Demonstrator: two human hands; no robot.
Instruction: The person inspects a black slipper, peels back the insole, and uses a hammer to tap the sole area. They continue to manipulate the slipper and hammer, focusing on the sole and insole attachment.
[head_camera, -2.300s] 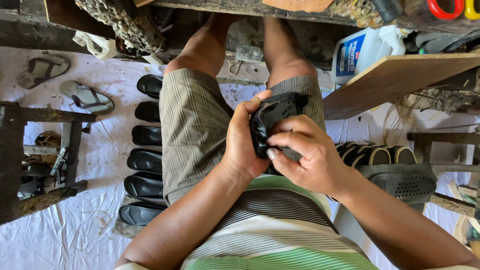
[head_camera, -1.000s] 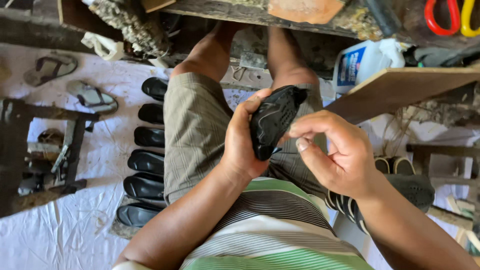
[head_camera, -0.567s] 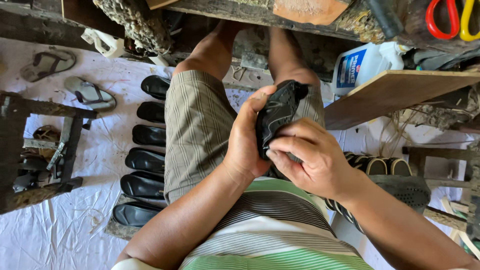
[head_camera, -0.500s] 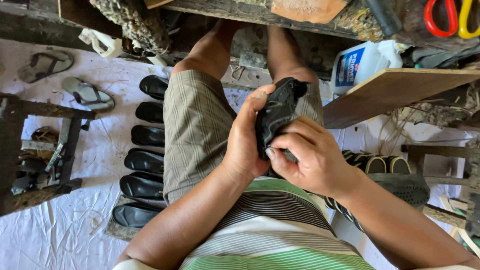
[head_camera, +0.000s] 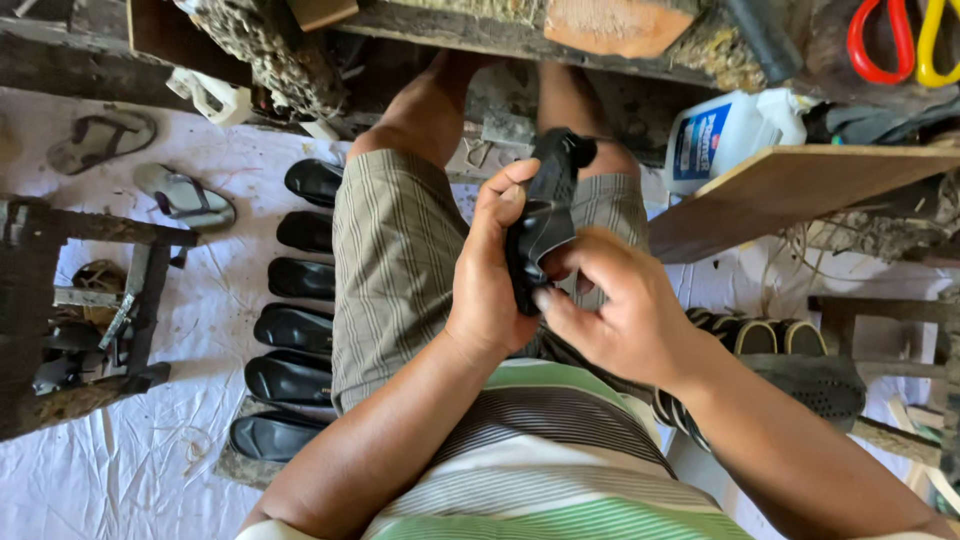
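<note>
We held the sandal piece between both hands above our lap, left hand beside right hand. A row of soles lay on the floor to our left; a jug stood ahead right, behind a board.

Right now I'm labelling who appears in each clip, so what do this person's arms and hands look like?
Both arms are bare to the frame edge: no sleeves, gloves, watch or rings visible on the left hand or right hand. Short-nailed fingers.

White plastic jug w/ blue label, upper right, behind wooden board
</note>
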